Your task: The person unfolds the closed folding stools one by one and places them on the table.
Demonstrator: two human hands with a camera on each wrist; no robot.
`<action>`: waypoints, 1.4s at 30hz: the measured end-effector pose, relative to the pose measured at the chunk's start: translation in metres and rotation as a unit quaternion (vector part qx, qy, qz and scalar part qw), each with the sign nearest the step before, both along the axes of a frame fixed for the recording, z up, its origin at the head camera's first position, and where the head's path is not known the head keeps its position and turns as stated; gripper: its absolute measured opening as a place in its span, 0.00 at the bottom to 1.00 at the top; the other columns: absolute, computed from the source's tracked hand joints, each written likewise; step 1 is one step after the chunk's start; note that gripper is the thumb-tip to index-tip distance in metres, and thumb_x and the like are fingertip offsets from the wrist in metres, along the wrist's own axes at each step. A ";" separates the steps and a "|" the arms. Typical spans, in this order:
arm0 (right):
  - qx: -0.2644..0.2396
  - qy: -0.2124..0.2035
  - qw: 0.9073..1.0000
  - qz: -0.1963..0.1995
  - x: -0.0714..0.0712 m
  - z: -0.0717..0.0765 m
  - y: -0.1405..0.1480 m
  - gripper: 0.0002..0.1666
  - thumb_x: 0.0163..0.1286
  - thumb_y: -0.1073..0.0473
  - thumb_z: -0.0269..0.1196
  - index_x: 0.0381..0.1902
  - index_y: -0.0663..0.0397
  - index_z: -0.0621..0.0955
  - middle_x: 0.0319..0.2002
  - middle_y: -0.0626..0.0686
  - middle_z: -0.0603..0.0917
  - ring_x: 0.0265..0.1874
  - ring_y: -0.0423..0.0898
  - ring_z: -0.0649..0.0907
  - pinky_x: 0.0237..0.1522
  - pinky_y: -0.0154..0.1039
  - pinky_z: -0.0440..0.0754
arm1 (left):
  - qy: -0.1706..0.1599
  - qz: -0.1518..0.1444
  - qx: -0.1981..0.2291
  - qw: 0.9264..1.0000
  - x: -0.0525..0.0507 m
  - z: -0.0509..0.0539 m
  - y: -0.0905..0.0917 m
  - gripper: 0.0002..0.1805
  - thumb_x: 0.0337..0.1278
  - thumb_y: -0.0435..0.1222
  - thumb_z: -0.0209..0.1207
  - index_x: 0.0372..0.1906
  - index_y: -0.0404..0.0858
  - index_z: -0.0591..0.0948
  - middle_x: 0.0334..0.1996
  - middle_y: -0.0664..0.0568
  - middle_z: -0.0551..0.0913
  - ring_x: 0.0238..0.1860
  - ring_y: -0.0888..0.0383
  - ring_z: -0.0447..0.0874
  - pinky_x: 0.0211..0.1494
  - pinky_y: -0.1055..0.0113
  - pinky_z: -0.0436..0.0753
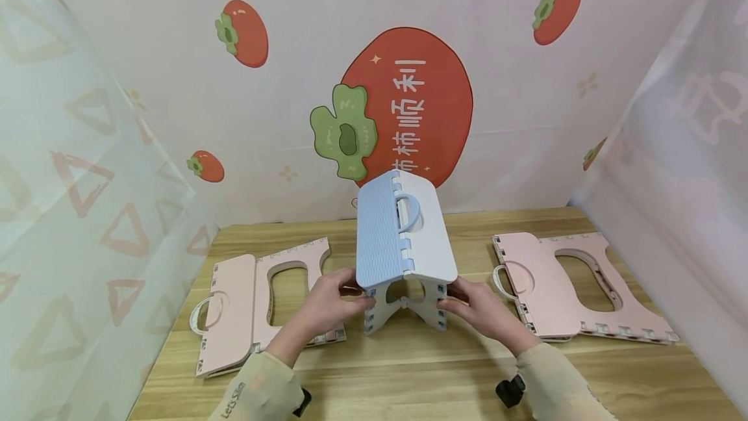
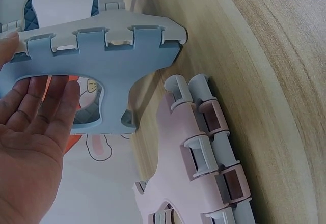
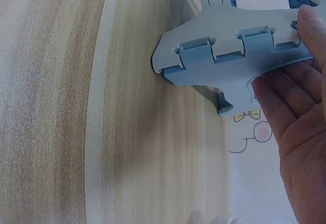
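Observation:
A blue and white folding stool point(image 1: 380, 232) stands at the middle of the table, its two top halves sloping from a central hinge with a blue handle. My left hand point(image 1: 327, 304) grips its left side below the top; in the left wrist view the fingers point(image 2: 63, 102) reach into the opening of the blue side panel point(image 2: 114, 66) and the thumb lies on the edge above. On the other side my right hand point(image 1: 482, 310) holds the stool likewise, and in the right wrist view its fingers point(image 3: 285, 91) curl under the blue panel point(image 3: 229, 71) with the thumb on the white part.
One pink folding stool point(image 1: 234, 317) lies flat, partly unfolded, to the left on the wooden table point(image 1: 409, 382). Another pink stool point(image 1: 543, 284) lies at the right. Cloth walls point(image 1: 280, 83) printed with red fruit rise behind and at both sides.

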State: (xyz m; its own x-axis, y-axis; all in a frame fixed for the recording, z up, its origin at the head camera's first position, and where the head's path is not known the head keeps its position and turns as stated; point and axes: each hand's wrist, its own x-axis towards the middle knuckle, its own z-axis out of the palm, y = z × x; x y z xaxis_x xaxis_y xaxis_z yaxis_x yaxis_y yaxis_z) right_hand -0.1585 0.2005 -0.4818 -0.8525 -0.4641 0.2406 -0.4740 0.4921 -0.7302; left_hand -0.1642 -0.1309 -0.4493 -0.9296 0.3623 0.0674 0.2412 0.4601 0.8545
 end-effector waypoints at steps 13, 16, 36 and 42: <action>0.011 -0.009 1.000 -0.007 0.000 -0.001 0.002 0.32 0.74 0.49 0.65 0.70 0.56 0.74 0.57 0.59 0.86 0.54 0.55 0.87 0.55 0.47 0.86 | -0.005 0.001 -0.005 1.000 -0.001 0.000 -0.002 0.18 0.55 0.41 0.73 0.50 0.41 0.84 0.45 0.52 0.87 0.52 0.49 0.87 0.55 0.57 0.87; 0.013 -0.010 1.000 -0.006 0.000 -0.001 0.003 0.32 0.74 0.49 0.65 0.70 0.56 0.73 0.57 0.59 0.86 0.54 0.54 0.87 0.55 0.47 0.86 | -0.006 0.000 -0.005 1.000 -0.001 0.000 -0.003 0.18 0.56 0.41 0.73 0.50 0.42 0.84 0.45 0.52 0.87 0.52 0.50 0.87 0.55 0.57 0.87; 0.020 -0.009 1.000 -0.014 0.001 -0.002 0.005 0.32 0.74 0.48 0.64 0.71 0.55 0.73 0.56 0.58 0.86 0.53 0.53 0.87 0.54 0.46 0.86 | 0.000 -0.006 -0.001 1.000 -0.001 -0.002 -0.005 0.17 0.56 0.40 0.73 0.48 0.41 0.84 0.44 0.50 0.87 0.51 0.48 0.87 0.56 0.54 0.86; 0.021 -0.009 1.000 -0.015 0.001 -0.002 0.006 0.32 0.74 0.48 0.64 0.70 0.54 0.74 0.56 0.57 0.86 0.53 0.54 0.87 0.53 0.46 0.87 | 0.002 -0.008 -0.007 1.000 -0.001 -0.002 -0.006 0.17 0.57 0.41 0.73 0.49 0.42 0.84 0.45 0.51 0.87 0.52 0.48 0.87 0.56 0.53 0.86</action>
State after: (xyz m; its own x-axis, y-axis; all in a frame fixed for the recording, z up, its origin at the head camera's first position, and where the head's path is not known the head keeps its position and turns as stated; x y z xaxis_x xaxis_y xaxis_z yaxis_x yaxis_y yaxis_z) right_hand -0.1571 0.2060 -0.4839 -0.8706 -0.4470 0.2055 -0.4448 0.5367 -0.7170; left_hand -0.1652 -0.1364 -0.4518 -0.9235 0.3779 0.0660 0.2522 0.4683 0.8468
